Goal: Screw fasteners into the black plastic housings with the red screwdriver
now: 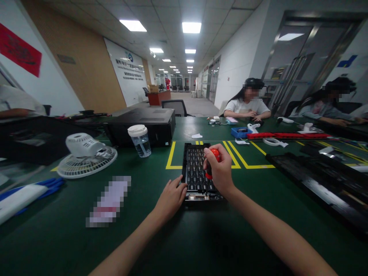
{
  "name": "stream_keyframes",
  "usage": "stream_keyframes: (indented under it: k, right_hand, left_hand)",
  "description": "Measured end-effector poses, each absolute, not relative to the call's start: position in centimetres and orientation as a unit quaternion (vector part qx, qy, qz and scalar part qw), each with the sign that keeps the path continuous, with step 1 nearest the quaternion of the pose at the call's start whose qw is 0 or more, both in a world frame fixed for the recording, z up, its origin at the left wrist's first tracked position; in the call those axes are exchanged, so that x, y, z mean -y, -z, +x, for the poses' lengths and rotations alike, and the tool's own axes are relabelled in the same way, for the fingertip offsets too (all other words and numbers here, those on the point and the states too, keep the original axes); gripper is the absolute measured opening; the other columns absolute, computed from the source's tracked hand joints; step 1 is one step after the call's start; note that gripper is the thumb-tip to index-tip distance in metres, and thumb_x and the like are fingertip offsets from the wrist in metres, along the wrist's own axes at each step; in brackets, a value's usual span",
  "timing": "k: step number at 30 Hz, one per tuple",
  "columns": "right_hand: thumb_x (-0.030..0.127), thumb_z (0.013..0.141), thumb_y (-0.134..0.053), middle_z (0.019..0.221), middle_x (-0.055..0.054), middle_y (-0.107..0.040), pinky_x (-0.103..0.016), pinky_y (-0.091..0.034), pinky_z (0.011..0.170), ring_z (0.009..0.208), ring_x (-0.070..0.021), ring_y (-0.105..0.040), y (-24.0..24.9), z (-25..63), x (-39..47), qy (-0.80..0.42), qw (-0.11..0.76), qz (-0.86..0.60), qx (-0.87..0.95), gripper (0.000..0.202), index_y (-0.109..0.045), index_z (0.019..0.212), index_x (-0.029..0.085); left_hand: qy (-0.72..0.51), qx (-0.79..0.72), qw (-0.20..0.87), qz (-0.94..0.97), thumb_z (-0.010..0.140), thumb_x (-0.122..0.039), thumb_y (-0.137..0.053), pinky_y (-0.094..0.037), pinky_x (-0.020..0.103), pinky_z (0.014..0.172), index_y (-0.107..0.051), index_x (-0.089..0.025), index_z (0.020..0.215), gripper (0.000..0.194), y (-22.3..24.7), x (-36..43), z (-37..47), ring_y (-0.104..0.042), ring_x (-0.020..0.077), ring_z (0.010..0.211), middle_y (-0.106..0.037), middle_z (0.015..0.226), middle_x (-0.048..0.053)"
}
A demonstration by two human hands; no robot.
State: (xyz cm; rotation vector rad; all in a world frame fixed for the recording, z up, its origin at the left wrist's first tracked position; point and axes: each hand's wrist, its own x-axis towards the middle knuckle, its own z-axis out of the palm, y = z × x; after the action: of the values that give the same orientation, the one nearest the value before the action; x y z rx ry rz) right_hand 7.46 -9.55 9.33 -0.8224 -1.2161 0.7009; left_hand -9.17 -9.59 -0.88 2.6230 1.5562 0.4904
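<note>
A black screwdriver bit case lies open on the green table in front of me, with rows of bits standing in it. My right hand is closed around a screwdriver with a red and black handle, held over the right side of the case. Its tip is hidden, so I cannot tell whether it touches a bit. At the left edge of the case, my left hand grips the rim with its fingertips and thumb.
Left of the case are a clear cup with a white lid, a white fan lying flat, and a blurred-out flat item. A black computer case stands behind them. Long black panels lie at right. Other people sit beyond.
</note>
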Motion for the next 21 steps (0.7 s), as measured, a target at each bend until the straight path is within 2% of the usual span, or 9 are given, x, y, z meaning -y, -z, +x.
stream_keyframes:
  k: [4,7,10,14,21]
  right_hand:
    - [0.036,0.081,-0.054,0.049,0.007,-0.044,-0.016,-0.031,0.039,0.039,-0.0059,-0.042,-9.0,7.9,9.1,-0.376,0.685,-0.332,0.528,0.019,-0.048,0.075,0.019]
    - [0.041,0.087,-0.04,0.059,0.003,-0.048,-0.018,-0.032,0.039,0.041,-0.0062,-0.044,-8.9,8.6,8.7,-0.446,0.686,-0.274,0.506,0.029,-0.054,0.078,0.017]
    - [0.038,0.089,-0.03,0.069,0.0,-0.051,-0.021,-0.036,0.042,0.044,-0.0071,-0.046,-8.9,9.7,8.2,-0.515,0.664,-0.212,0.499,0.036,-0.058,0.085,0.016]
    - [0.034,0.087,-0.034,0.072,-0.003,-0.054,-0.025,-0.041,0.05,0.054,-0.0119,-0.053,-9.0,11.4,7.3,-0.596,0.59,-0.166,0.519,0.03,-0.058,0.085,0.016]
    - [0.038,0.077,-0.046,0.083,-0.005,-0.055,-0.037,-0.047,0.065,0.068,-0.0177,-0.057,-8.7,12.8,5.2,-0.678,0.496,-0.082,0.537,0.023,-0.054,0.077,0.016]
  left_hand:
    - [-0.162,-0.504,0.027,0.848,0.092,-0.034,-0.027,-0.027,0.047,0.105,-0.058,-0.019,0.112,0.04,1.0,9.6,-9.3,-0.04,0.0213,0.125,-0.043,0.135,0.012]
    - [-0.165,-0.504,0.027,0.848,0.092,-0.034,-0.027,-0.028,0.047,0.105,-0.057,-0.019,0.112,0.04,1.1,9.6,-9.3,-0.04,0.0212,0.125,-0.043,0.135,0.012]
    - [-0.164,-0.501,0.023,0.849,0.092,-0.033,-0.028,-0.028,0.046,0.105,-0.058,-0.019,0.112,0.039,1.0,9.7,-9.4,-0.04,0.0207,0.125,-0.044,0.135,0.012]
    - [-0.161,-0.499,0.018,0.851,0.091,-0.032,-0.028,-0.029,0.047,0.104,-0.058,-0.019,0.11,0.037,0.9,9.6,-9.3,-0.04,0.0202,0.125,-0.046,0.133,0.012]
    - [-0.165,-0.501,0.025,0.849,0.092,-0.033,-0.027,-0.028,0.047,0.104,-0.057,-0.02,0.112,0.039,1.2,9.5,-9.4,-0.039,0.02,0.125,-0.045,0.134,0.012]
